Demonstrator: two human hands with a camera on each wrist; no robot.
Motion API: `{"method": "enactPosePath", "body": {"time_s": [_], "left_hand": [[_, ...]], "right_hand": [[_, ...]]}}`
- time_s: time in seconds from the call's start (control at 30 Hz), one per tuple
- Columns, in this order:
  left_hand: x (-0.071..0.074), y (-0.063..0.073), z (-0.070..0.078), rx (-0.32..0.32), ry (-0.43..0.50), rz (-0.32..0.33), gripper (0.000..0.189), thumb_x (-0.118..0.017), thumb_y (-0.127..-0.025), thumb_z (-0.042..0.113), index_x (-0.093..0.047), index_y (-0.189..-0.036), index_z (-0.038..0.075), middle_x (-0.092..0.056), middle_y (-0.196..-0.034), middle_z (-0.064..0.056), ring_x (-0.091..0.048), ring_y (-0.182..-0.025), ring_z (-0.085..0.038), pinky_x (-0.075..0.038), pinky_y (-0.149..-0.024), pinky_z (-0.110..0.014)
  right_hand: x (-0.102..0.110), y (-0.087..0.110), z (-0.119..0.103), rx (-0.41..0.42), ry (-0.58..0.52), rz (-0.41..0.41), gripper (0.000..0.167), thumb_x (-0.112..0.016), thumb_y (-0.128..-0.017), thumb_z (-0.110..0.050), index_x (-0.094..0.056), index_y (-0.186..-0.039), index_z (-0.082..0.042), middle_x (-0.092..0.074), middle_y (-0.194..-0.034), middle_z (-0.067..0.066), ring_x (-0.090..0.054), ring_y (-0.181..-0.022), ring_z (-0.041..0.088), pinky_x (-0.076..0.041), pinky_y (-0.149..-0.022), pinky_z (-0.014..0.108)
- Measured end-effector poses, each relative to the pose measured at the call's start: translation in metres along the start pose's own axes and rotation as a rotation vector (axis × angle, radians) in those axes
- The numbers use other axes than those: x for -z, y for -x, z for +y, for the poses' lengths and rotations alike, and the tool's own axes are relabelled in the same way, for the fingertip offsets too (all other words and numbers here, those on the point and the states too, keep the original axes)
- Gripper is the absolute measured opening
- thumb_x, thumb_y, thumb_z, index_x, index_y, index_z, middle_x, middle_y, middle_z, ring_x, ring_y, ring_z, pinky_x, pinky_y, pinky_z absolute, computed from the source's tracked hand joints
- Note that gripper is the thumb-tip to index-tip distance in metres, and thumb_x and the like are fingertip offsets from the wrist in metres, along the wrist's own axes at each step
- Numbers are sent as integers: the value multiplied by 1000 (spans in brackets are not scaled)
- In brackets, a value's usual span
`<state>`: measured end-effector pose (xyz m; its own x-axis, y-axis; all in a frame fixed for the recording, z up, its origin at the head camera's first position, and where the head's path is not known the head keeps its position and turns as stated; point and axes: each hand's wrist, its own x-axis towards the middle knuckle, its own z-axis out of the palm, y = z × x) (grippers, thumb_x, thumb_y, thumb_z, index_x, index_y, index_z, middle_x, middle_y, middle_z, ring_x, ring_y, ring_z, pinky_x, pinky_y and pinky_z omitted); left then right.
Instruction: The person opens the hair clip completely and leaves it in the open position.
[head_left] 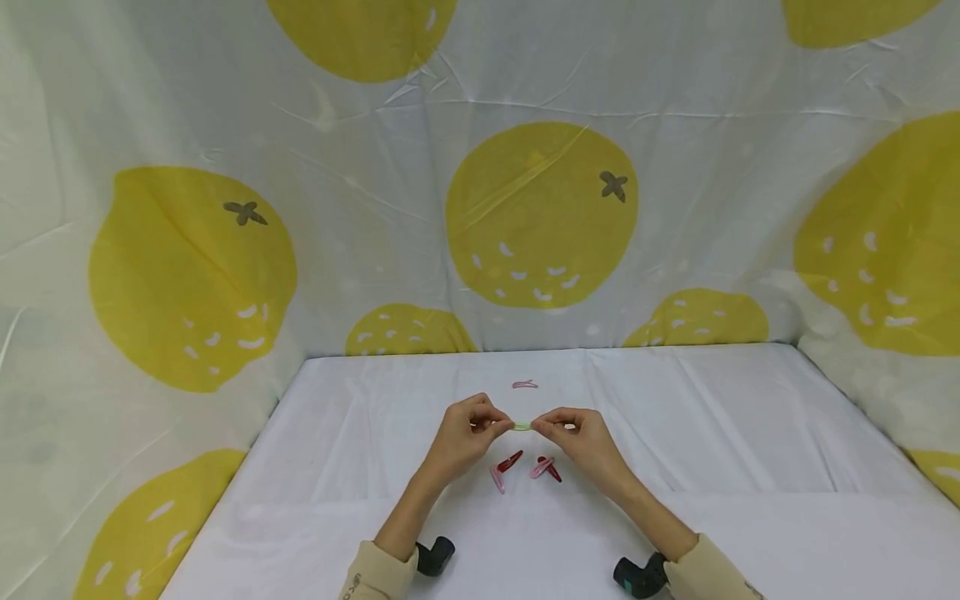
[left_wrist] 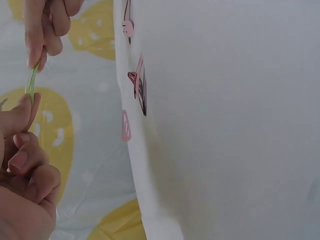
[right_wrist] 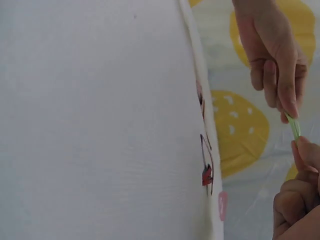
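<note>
Pale cloth printed with big yellow lemons hangs behind and beside a table covered in white. Over the middle of the table, a slim light-green item is stretched between two hands. Its long axis runs from side to side in the head view, almost level, one end toward each hand; which end is its front cannot be told, as fingertips cover both. In the left wrist view it stands nearly upright, its top leaning slightly right; in the right wrist view its top leans left.

The left hand pinches one end between thumb and finger, and the right hand pinches the other the same way. The fingertips of the two hands are apart, with only the green middle showing between them.

Beyond the hands lies a far pink clip, its length also from side to side. Nearer the person, a dark red clip slants up to the right, its lower end by the top of a slim pink clip that slants down to the right. Beside them, a wider pink clip crosses a second red clip. Beige sleeves cover the forearms near black wrist devices.
</note>
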<state>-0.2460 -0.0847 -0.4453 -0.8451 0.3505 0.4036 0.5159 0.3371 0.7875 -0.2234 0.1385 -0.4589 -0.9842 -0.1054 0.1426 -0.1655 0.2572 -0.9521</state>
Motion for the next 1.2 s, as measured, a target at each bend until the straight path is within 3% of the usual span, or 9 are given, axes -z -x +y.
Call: {"method": "enactPosePath", "body": {"time_s": [0.1, 0.23, 0.53, 0.83, 1.2], "left_hand": [[-2, 0, 0, -57, -66, 37, 6, -81, -87, 5, -80, -82, 6, -58, -71, 0, -44, -64, -2, -37, -58, -17], [-6, 1, 2, -169, -208, 84, 10, -84, -83, 3, -78, -76, 6, -52, -67, 2, -40, -63, -1, -35, -57, -17], [-14, 3, 9, -220, -415, 135, 12, -85, -81, 3, -77, -73, 8, -52, -66, 0, -38, -62, 0, -29, -55, -15], [-12, 2, 9, -190, -367, 78, 6, -85, -81, 0, -81, -81, 5, -59, -72, -2, -53, -65, -14, -40, -59, -17], [-8, 3, 7, -180, -333, 51, 4, -84, -83, 1, -82, -83, 4, -58, -73, 0, -49, -65, -9, -39, -59, -16]], "right_hand": [[0, 0, 0, 53, 19, 13, 15, -82, -89, -27, -81, -92, -12, -57, -68, 1, -38, -54, 4, -32, -53, 19], [-2, 1, 0, 124, 57, 53, 10, -84, -87, -23, -80, -86, -14, -31, -57, -5, -23, -49, 3, -21, -49, 19], [-8, 2, 4, 324, 131, 177, 9, -88, -82, -11, -79, -80, -13, -33, -57, -6, -25, -53, -2, -23, -52, 17], [-8, 1, 7, 464, 140, 233, 7, -88, -79, -8, -82, -82, -11, -36, -55, -2, -31, -56, -2, -27, -52, 17], [-7, 1, 13, 409, 111, 183, 10, -87, -81, -11, -85, -91, -11, -36, -56, -4, -31, -56, -1, -26, -50, 20]]}}
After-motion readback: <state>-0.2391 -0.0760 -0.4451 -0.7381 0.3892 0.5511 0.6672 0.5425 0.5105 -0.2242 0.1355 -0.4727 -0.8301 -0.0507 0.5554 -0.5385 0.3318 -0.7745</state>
